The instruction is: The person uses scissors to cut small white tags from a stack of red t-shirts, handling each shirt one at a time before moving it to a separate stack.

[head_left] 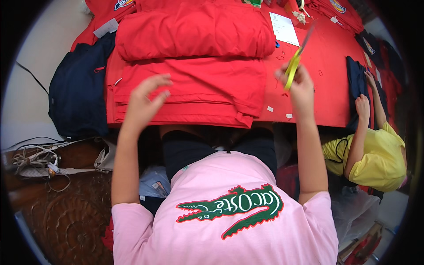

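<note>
In my right hand (299,84) is a pair of scissors with yellow handles (291,70), their blades pointing up and away over the red table. My left hand (150,93) hovers with fingers apart above a folded red cloth (198,88), holding nothing. That cloth lies in layers at the table's near edge, directly in front of me. Behind it rests a thick rolled or folded red bundle (194,33). A small white tag end (118,81) shows at the left side of the folded cloth.
Dark navy garments (81,88) hang over the table's left side. A white paper sheet (284,28) lies at the back right, with small white scraps (270,108) and thread bits on the red tabletop (329,97). At right, a person in yellow (375,154) handles navy cloth (354,84).
</note>
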{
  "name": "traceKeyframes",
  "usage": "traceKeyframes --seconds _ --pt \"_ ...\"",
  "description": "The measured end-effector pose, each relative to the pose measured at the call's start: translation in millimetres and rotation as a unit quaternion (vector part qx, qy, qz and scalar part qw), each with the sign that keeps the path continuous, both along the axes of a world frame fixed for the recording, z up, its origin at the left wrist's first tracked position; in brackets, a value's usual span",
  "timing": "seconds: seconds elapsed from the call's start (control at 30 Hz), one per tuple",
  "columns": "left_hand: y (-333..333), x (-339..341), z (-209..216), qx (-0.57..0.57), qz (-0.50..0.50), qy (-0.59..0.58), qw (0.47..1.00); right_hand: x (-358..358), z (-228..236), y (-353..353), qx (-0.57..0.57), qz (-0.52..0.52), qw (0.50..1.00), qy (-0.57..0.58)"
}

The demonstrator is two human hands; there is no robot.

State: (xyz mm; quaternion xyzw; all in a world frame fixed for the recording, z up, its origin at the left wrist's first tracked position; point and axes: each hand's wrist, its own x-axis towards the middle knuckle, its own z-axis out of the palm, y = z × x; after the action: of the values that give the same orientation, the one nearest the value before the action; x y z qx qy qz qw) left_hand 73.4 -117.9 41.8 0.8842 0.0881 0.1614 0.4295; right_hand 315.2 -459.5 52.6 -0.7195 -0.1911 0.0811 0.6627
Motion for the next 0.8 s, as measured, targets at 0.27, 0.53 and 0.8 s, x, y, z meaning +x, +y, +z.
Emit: traceKeyframes --seconds 0.27,0.53,0.8 --pt "-17.2 -23.6 -60.6 0.171 0.119 -0.031 0.978 -75.9 -74.5 -30.5 -0.234 0.042 0.942 -0.236" --pt "44.7 -41.6 -63.4 0.315 0.244 -0.053 0.916 -41.8 -12.1 -42.7 -0.086 -0.048 0.975 -0.200" --pt "28.7 -117.4 -74.5 0.216 0.257 -0.098 0.937 -48.1 -41.0 -70.1 -0.361 0.095 0.894 -0.248"
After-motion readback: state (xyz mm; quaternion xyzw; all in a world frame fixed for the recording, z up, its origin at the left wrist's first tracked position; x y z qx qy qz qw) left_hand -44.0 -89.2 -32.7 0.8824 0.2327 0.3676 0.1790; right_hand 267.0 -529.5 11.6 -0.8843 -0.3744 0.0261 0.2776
